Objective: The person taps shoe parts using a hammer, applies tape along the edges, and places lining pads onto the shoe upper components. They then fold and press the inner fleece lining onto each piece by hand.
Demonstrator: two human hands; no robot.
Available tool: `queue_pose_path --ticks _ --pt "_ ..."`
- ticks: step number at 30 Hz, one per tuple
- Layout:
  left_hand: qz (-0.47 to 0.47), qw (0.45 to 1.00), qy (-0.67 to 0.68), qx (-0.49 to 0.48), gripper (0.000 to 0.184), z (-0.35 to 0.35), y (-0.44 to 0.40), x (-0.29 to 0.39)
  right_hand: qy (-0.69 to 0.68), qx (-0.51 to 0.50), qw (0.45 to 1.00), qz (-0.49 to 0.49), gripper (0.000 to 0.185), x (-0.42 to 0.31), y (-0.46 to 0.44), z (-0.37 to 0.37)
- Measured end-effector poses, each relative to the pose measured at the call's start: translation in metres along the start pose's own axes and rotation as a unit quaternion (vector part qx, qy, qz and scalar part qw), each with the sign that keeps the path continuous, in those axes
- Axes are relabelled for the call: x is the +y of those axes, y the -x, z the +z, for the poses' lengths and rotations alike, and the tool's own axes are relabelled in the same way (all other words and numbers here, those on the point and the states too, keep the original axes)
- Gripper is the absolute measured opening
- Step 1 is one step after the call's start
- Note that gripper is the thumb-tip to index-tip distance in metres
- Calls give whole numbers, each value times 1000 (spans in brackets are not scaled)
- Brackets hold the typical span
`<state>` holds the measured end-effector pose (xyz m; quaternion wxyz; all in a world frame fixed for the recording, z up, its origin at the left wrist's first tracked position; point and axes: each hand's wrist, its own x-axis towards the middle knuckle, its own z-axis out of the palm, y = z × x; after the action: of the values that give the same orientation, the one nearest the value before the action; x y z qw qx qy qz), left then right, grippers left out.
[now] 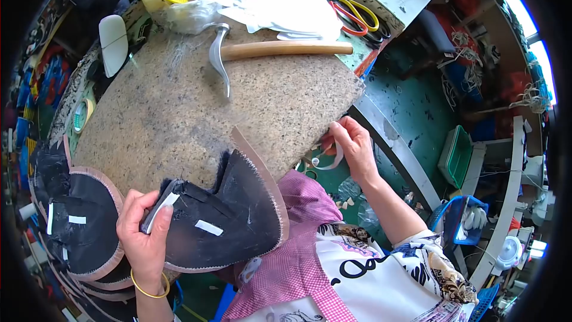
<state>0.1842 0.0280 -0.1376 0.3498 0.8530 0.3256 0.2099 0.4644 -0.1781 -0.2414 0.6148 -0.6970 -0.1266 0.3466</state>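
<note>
"Busy room, this: green floor (pixel 396 98), crowded sides, and a speckled worktop (pixel 262 101) under the work. What's in that left hand (pixel 146 226)?"

"A dark, stitched-edge piece (pixel 256 194). Fingers and thumb are closed on its near-left part, with a white strip (pixel 171 198) under the thumb. The rest of it spreads out to the right of that grip, with a white patch (pixel 209 228) on its face."

"And the right hand (pixel 353 143)?"

"Pinched together by the table's edge, well apart from the left, with pale tape (pixel 338 158) curling down from it. The fingertips are partly hidden, so I can't say exactly how the tape is gripped."

"How would you handle it?"

"I'd press the thumb flat along the white strip, so its ends don't lift, and support the piece's loose side so it doesn't sag. I'd keep the tape untwisted, too."

"Anything in the way?"

"The hammer (pixel 286 49) lies beyond both hands, well apart from them. Similar pieces (pixel 89 226) are just left of the left grip; I'd mind the knuckles don't drag them."
</note>
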Motion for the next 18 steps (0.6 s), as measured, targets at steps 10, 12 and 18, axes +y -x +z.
queue_pose_path --ticks 10,12,18 --pt "58 997 3 53 22 1 11 15 213 -1 893 -396 10 -80 28 16" --pt "86 994 -36 51 22 0 11 23 292 -112 807 -501 22 -97 24 53" --pt "88 988 -43 122 17 -39 -25 12 326 42 867 -375 20 -126 -129 48"
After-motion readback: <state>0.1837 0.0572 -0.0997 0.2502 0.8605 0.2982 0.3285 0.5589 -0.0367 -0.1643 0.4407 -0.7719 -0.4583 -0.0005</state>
